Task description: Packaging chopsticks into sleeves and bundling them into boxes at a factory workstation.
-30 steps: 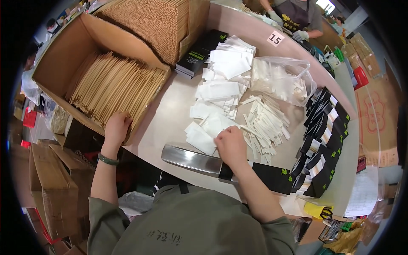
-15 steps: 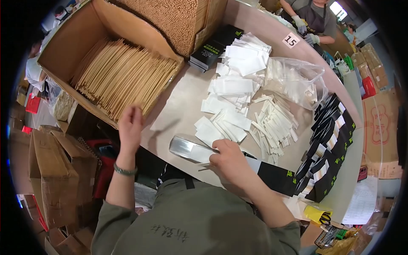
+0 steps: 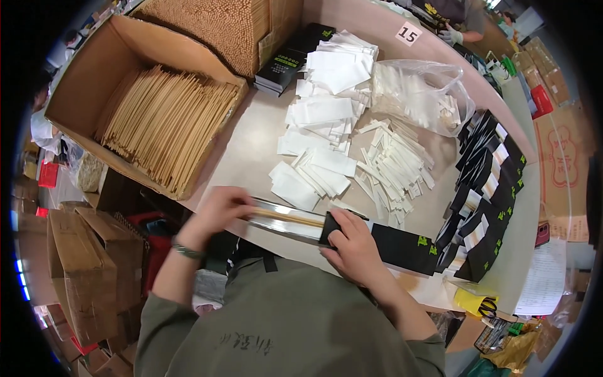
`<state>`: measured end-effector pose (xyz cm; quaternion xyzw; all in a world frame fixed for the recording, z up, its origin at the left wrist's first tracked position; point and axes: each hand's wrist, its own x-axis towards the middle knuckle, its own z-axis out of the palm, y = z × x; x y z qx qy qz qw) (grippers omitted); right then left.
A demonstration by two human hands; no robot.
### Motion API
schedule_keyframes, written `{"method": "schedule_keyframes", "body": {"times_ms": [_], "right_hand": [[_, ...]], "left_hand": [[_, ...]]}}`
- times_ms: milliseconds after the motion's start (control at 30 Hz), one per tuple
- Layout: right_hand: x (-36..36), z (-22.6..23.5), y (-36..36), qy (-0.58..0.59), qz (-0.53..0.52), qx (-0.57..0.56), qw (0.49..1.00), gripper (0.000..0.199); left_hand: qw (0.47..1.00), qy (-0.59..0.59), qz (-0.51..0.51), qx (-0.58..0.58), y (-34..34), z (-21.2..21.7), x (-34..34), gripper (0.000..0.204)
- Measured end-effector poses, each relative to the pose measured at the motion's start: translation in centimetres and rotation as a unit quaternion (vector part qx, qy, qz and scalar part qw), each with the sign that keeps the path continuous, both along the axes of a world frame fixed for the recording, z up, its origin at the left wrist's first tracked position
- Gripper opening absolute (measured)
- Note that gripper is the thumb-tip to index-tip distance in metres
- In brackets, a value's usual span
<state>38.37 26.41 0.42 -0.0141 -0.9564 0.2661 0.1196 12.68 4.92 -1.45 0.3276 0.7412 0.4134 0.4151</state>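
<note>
Left hand has moved from the carton to the metal trough, apparently pinching wooden sticks lying along it. Right hand grips the black sleeve at its end. Sticks and sleeve now judged brought together.

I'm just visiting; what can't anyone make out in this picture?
In the head view:
Wooden sticks in hand: right ends hidden by the black sleeve and right hand.
Left hand: exact finger placement blurred.
Clear bag: full contents obscured by crumpled, shiny plastic.
Co-worker: upper body cut off by the top edge.
Paper sheet: writing too small.
</note>
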Motion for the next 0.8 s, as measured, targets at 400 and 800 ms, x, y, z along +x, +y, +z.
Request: {"method": "schedule_keyframes", "body": {"times_ms": [400,800], "right_hand": [[-0.7,-0.3,-0.4,-0.009,-0.025,0.033,0.999,0.034],[2.9,6.0,10.8,-0.028,-0.192,0.030,0.981,0.021]], "left_hand": [[0.980,0.120,-0.030,0.153,7.3,0.7,11.3,0.043],[0.944,0.325,-0.016,-0.048,4.5,2.9,5.9,0.038]]}}
